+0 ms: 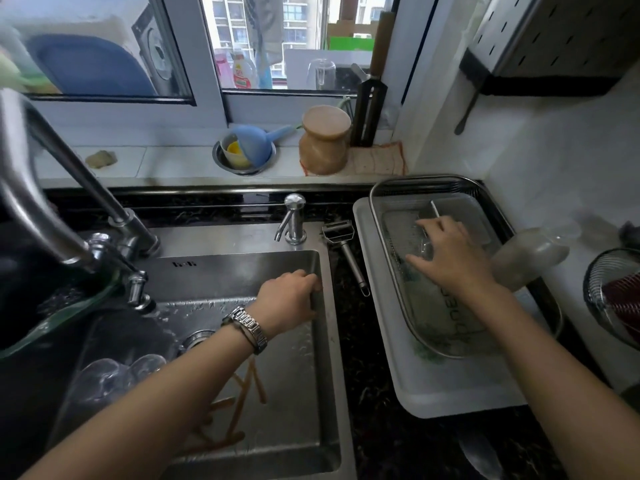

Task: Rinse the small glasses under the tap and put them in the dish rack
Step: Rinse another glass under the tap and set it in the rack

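Note:
My right hand (453,261) reaches into the metal dish rack (381,192) at the right, fingers spread down over a small clear glass (426,247) near the rack's far end; most of the glass is hidden under the hand. My left hand (289,301), a metal watch on its wrist, rests on the sink's right wall (320,265) with fingers curled over the edge. Two more small glasses (102,377) lie in the sink's near-left corner. The tap spout (138,291) hangs over the sink at the left, with water splashing below it.
The rack sits in a white tray (436,393). Several chopsticks (242,403) lie in the sink. A peeler (343,244) and a soap dispenser (294,220) stand between sink and rack. A bottle (533,252) and a wire strainer (602,296) are on the right.

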